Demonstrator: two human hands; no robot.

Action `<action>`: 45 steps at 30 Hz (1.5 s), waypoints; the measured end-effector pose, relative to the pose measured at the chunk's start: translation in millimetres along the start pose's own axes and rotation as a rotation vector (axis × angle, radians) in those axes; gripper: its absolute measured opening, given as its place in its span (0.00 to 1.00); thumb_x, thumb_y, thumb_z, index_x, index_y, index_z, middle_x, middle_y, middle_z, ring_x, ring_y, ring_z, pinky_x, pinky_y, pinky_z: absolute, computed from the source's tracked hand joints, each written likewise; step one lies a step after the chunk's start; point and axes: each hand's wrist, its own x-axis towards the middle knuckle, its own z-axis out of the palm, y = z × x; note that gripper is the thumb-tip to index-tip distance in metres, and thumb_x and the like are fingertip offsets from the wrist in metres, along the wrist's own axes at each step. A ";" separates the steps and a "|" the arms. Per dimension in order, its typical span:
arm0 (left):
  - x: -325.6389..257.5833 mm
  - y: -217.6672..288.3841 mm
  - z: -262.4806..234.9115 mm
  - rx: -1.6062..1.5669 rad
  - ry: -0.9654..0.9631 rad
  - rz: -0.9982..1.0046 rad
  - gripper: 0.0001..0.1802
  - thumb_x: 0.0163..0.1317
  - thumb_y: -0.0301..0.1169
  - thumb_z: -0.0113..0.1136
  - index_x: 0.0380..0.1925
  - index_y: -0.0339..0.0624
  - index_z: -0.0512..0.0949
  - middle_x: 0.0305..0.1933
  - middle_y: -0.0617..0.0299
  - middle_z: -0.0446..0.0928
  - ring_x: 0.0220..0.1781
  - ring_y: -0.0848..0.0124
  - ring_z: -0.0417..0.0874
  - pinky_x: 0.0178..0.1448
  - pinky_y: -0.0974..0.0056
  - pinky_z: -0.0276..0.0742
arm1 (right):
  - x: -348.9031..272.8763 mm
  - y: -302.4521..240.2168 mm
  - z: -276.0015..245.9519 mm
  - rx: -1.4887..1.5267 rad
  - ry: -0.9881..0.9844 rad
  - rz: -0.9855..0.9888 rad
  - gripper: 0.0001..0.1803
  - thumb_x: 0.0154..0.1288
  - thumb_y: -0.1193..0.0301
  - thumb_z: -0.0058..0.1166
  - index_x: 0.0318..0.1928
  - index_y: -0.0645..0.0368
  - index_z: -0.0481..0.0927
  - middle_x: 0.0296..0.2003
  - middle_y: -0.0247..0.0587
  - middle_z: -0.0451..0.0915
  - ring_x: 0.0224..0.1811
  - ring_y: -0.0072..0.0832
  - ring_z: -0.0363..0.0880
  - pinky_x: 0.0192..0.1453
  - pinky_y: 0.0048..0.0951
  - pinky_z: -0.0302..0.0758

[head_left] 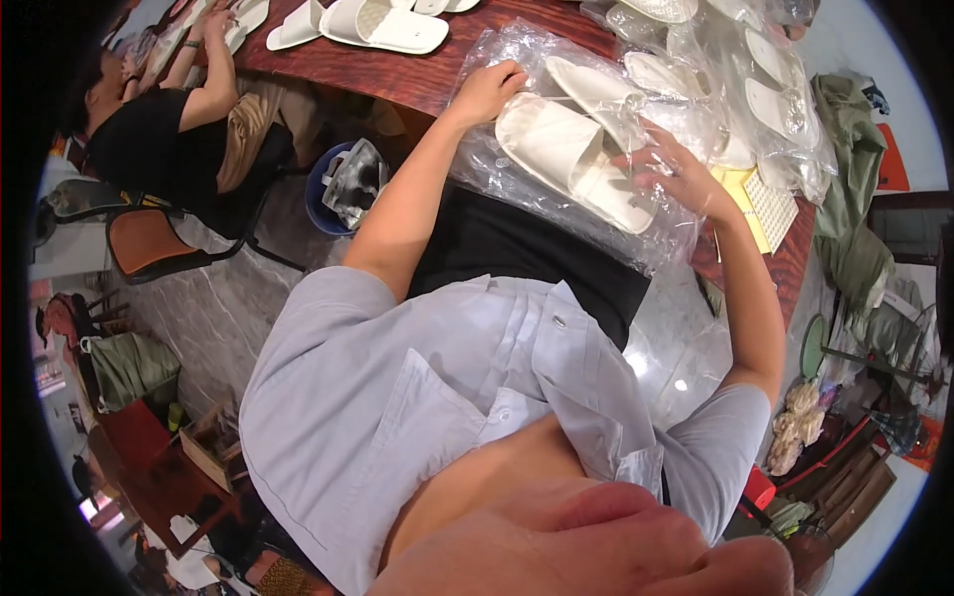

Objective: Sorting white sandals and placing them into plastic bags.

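A pair of white slippers lies side by side on clear plastic at the table edge in front of me. The nearer slipper (542, 149) has its broad strap upward; the other slipper (586, 87) lies just beyond it, partly under film. My left hand (489, 94) is closed at the toe end, fingers curled on the clear plastic bag (477, 154). Over the heel end, my right hand (676, 171) has its fingers apart, with plastic film across them. Its fingertips reach the nearer slipper's footbed; exact contact is blurred by the film.
Bagged white slippers (780, 94) are heaped at the right of the red-brown table (388, 79). Loose slippers (383, 27) lie at the far left. Yellow and white sheets (760, 204) sit by my right forearm. A co-worker (159, 139) sits left, near a blue bin (323, 194).
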 end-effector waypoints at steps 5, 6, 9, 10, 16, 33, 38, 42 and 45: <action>3.1 -14.8 -5.6 -0.188 -0.054 0.082 0.14 0.72 0.38 0.52 0.40 0.37 0.77 0.38 0.51 0.82 0.40 0.59 0.81 0.45 0.59 0.74 | 47.9 -12.1 23.6 -0.418 -0.184 -0.050 0.18 0.69 0.57 0.53 0.52 0.51 0.83 0.59 0.52 0.74 0.72 0.51 0.57 0.74 0.51 0.57; 3.0 -16.6 -7.9 -0.256 -0.070 0.097 0.14 0.72 0.37 0.51 0.39 0.36 0.76 0.38 0.54 0.82 0.40 0.65 0.80 0.45 0.62 0.73 | 54.1 -19.9 26.6 -0.687 -0.237 -0.056 0.19 0.69 0.54 0.51 0.50 0.52 0.84 0.57 0.58 0.74 0.71 0.55 0.58 0.74 0.52 0.56; 0.8 -19.3 -8.9 -0.616 -0.093 0.091 0.13 0.73 0.36 0.51 0.37 0.37 0.76 0.38 0.63 0.80 0.41 0.76 0.74 0.47 0.67 0.71 | 50.9 2.3 46.2 -0.842 0.059 -0.229 0.19 0.68 0.53 0.51 0.45 0.52 0.84 0.52 0.59 0.75 0.62 0.54 0.68 0.73 0.50 0.56; -0.1 -19.3 -8.7 -0.615 -0.089 0.090 0.13 0.73 0.36 0.51 0.37 0.37 0.76 0.38 0.63 0.80 0.41 0.76 0.74 0.47 0.67 0.71 | 50.5 5.0 47.2 -0.924 0.139 -0.311 0.18 0.67 0.53 0.52 0.45 0.52 0.84 0.52 0.57 0.76 0.60 0.52 0.70 0.72 0.50 0.57; -2.5 -17.4 -7.8 -0.760 -0.001 0.007 0.12 0.75 0.30 0.46 0.30 0.41 0.70 0.45 0.62 0.81 0.42 0.81 0.71 0.50 0.71 0.69 | 36.6 23.2 38.8 -1.012 0.111 -0.240 0.15 0.61 0.59 0.58 0.44 0.53 0.84 0.50 0.51 0.78 0.61 0.47 0.71 0.70 0.46 0.62; -3.3 11.5 -10.7 -0.888 0.023 -0.097 0.20 0.65 0.26 0.62 0.55 0.38 0.69 0.41 0.58 0.82 0.42 0.76 0.81 0.47 0.72 0.77 | 62.5 24.3 60.4 -0.886 0.271 -0.381 0.10 0.56 0.65 0.60 0.35 0.57 0.85 0.38 0.51 0.78 0.49 0.46 0.73 0.68 0.51 0.59; -6.9 -2.4 -16.8 -0.592 -0.002 -0.097 0.25 0.62 0.23 0.65 0.60 0.37 0.75 0.46 0.59 0.82 0.44 0.76 0.81 0.50 0.72 0.79 | 64.4 36.6 64.8 -0.921 0.462 -0.395 0.09 0.54 0.67 0.57 0.31 0.58 0.84 0.31 0.44 0.80 0.45 0.41 0.75 0.66 0.45 0.64; -5.2 -3.3 -11.3 -0.631 0.035 -0.103 0.20 0.62 0.21 0.64 0.56 0.36 0.79 0.46 0.60 0.83 0.43 0.77 0.81 0.48 0.73 0.77 | 35.3 51.6 47.3 -0.937 0.218 -0.181 0.07 0.50 0.68 0.58 0.27 0.59 0.81 0.33 0.48 0.77 0.47 0.44 0.76 0.60 0.43 0.70; -3.9 -5.1 -10.7 -0.568 0.048 -0.104 0.20 0.61 0.22 0.65 0.55 0.37 0.80 0.45 0.62 0.83 0.41 0.79 0.79 0.47 0.74 0.76 | 12.8 68.4 41.1 -0.918 0.549 -0.520 0.08 0.50 0.69 0.59 0.22 0.60 0.78 0.33 0.49 0.78 0.45 0.44 0.77 0.59 0.44 0.71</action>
